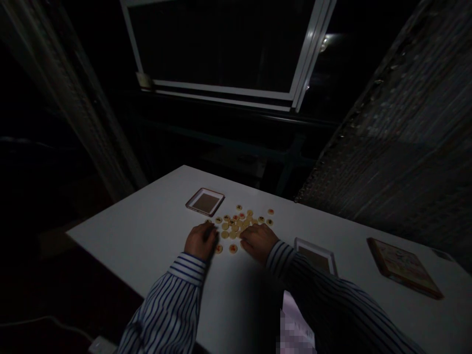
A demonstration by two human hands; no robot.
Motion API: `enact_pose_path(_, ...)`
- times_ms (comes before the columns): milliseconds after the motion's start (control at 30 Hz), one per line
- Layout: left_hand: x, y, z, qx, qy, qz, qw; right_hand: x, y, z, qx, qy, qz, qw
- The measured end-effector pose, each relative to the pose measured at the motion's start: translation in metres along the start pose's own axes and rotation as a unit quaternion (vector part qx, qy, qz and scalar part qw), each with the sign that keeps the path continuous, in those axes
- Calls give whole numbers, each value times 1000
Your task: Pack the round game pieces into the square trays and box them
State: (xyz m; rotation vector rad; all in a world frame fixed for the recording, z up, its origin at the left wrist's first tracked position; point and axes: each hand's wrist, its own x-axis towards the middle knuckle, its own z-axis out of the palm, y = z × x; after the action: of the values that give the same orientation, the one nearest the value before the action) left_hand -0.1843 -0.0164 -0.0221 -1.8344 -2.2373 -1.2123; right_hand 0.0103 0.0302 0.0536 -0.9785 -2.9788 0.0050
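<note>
Round pale Chinese chess pieces (235, 228) lie loosely spread in front of me, some showing red or black characters and others blank sides. My left hand (200, 241) rests at the left edge of the group, fingers bent and thumb a little apart, with nothing visible in it. From the right, my right hand (259, 241) reaches in with its fingers together and their tips at a piece by the near edge of the group. Two pieces with red characters, one of them a red-marked piece (233, 249), lie between my hands.
An open shallow box part (190, 206) stands on the white table (147, 226) beyond my left hand. Another tray (334, 263) is partly behind my right forearm. A flat box with a picture (405, 268) lies farther right. A bright printed sheet (293, 314) shows below my right arm.
</note>
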Motion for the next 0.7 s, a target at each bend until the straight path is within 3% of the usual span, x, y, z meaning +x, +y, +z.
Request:
enact_pose_path(267,-8,-5,10,-16,53,0,998,37,-16,12,-13,4,-27,1000)
enact_pose_path(500,-9,-3,7,-13,48,9,999,51,-22,23,-49,-10,-38,998)
enact_pose_path(700,-10,0,8,-23,52,15,998,56,-21,32,-65,17,-47,997)
